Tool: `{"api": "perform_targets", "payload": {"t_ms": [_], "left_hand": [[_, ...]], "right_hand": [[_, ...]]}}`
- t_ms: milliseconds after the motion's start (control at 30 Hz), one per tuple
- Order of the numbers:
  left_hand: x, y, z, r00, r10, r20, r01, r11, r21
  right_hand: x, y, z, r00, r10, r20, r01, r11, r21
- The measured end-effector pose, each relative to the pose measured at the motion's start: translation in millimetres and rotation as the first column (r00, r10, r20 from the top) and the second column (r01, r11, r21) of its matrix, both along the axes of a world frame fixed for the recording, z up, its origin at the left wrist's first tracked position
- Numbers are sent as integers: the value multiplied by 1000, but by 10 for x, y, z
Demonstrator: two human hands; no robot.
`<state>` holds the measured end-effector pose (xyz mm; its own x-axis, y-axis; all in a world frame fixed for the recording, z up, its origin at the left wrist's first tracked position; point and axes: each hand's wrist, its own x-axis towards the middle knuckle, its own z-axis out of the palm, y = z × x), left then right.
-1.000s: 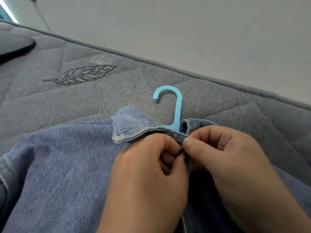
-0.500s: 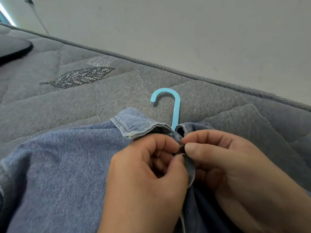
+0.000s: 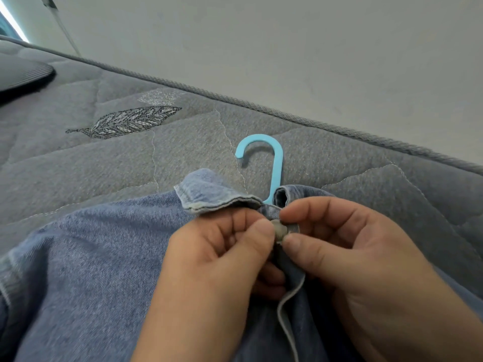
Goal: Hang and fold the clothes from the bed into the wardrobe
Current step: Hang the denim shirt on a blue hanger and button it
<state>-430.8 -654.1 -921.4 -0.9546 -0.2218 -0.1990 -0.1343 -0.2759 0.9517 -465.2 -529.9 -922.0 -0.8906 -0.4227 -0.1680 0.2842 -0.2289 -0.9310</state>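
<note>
While left hand (image 3: 209, 273) and right hand (image 3: 366, 259) pinch the round grey button (image 3: 280, 230) on the blue denim shirt (image 3: 91, 270) — buttoning step, probably — next, push it through.

We can read no text, label, brand or number here: the button (image 3: 281, 231) on the denim garment (image 3: 91, 270) is too blurred to tell, and the mattress (image 3: 78, 178) bears only a stitched leaf (image 3: 125, 122).
</note>
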Motion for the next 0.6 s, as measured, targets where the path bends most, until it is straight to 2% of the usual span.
{"api": "perform_targets", "payload": {"t_ms": [133,233,400,467,500,533,567,600], "left_hand": [[12,-37,3,995,44,90,-52,994,97],[23,-74,19,995,24,102,-38,989,142],[32,-106,-16,994,-14,105,7,998,65],[28,-65,-20,988,-4,152,11,999,-43],[39,-42,-13,990,14,143,8,988,-156],[47,-19,2,994,54,92,-21,946,-324],[58,-12,7,994,109,14,-88,863,-497],[65,-27,25,975,201,-95,-216,754,-620]], "right_hand": [[13,-18,18,998,50,-40,-49,998,32],[10,-28,8,993,70,-95,-62,994,85],[2,-40,-24,992,47,-118,-35,994,108],[-11,-29,-30,989,42,-142,-17,985,170],[-13,-16,-17,988,38,-148,-7,979,204],[-9,1,9,989,16,-148,18,973,230],[9,24,35,984,-24,-177,72,959,272],[8,66,66,957,-77,-279,172,926,336]]}}
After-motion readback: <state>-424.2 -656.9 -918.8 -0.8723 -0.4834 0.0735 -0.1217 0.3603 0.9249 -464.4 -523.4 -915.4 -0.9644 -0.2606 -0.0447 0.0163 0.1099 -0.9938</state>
